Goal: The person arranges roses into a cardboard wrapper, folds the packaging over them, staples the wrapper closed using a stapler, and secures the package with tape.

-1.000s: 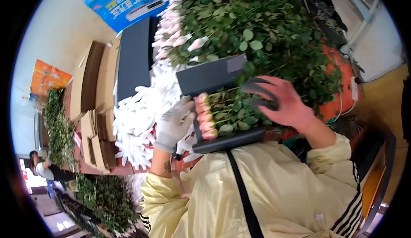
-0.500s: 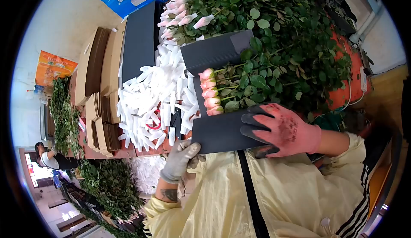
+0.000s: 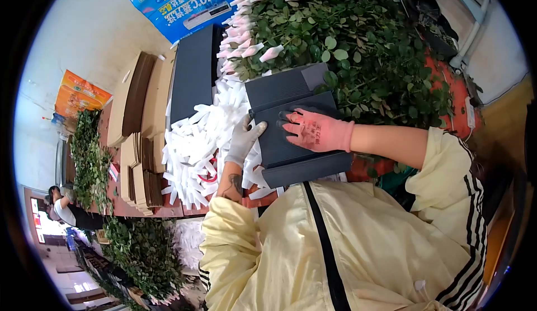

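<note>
A folded black card wrapper (image 3: 279,146) lies in front of me on the worktable, its near flap (image 3: 307,169) angled along the front. My right hand (image 3: 307,131), in a pink glove with dark fingertips, lies flat on top with the fingers spread. At the wrapper's left edge is my left hand (image 3: 245,140) in a whitish glove, its thumb touching the card and its index finger stretched out apart from it. The pink roses are hidden beneath the card. A stack of black card (image 3: 279,90) sits just behind, with leafy stems (image 3: 369,95) to the right.
White foam-like sleeves (image 3: 201,148) are heaped to the left. Beyond them stand a black panel (image 3: 193,76) and brown cardboard pieces (image 3: 131,95). Sleeved rosebuds (image 3: 240,36) line the back. A person (image 3: 64,207) is at the far left, near more stems (image 3: 140,246).
The black card has been folded away from me over the roses, which are now covered. Both hands moved forward with it; my left hand's pinch on the corner has loosened.
</note>
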Available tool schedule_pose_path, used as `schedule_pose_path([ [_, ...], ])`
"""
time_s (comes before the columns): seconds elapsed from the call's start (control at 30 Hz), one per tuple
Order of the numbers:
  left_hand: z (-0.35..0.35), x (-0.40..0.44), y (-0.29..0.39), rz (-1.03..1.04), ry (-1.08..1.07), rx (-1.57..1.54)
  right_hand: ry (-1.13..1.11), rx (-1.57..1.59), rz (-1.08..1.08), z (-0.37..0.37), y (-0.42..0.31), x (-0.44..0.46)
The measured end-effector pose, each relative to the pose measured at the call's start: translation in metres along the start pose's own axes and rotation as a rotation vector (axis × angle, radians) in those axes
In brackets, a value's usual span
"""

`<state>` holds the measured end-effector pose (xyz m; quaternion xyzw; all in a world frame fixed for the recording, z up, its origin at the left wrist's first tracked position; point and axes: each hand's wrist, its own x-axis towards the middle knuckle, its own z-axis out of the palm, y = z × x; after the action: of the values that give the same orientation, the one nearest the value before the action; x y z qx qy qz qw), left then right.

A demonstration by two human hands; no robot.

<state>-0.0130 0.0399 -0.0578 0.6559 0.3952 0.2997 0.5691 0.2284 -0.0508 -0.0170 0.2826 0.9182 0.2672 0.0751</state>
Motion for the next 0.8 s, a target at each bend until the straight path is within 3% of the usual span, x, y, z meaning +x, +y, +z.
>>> schedule_pose_path([
  [0.13, 0.012, 0.012, -0.001, 0.072, 0.091, -0.1, -0.144, 0.348, 0.199, 0.0, -0.004, -0.01],
  [0.17, 0.015, 0.012, -0.002, 0.071, 0.094, -0.174, -0.087, 0.675, 0.279, 0.007, -0.007, -0.007],
  [0.23, 0.018, 0.008, -0.006, 0.054, 0.101, -0.253, -0.172, 0.501, 0.316, 0.019, -0.017, -0.01],
  [0.43, 0.009, 0.0, 0.005, 0.003, 0.093, -0.203, -0.134, 0.308, 0.324, -0.004, -0.011, -0.005],
  [0.5, 0.007, -0.013, 0.014, -0.107, 0.349, 0.115, -0.202, 0.401, 0.313, -0.004, -0.007, -0.004],
  [0.57, 0.009, -0.023, 0.018, -0.218, 0.261, 0.054, -0.281, 0.534, 0.314, -0.006, -0.007, -0.004],
  [0.6, 0.009, -0.028, 0.018, -0.317, 0.175, 0.0, -0.257, 0.564, 0.345, -0.006, -0.007, -0.005],
  [0.67, 0.016, -0.027, 0.012, -0.289, 0.156, -0.156, -0.143, 0.614, 0.423, -0.007, -0.008, -0.004],
  [0.73, 0.019, -0.027, -0.005, -0.105, 0.188, -0.295, 0.026, 0.755, 0.541, -0.005, -0.007, -0.005],
  [0.8, 0.019, -0.03, -0.004, -0.064, 0.174, -0.256, 0.212, 1.015, 0.666, 0.004, -0.003, -0.001],
])
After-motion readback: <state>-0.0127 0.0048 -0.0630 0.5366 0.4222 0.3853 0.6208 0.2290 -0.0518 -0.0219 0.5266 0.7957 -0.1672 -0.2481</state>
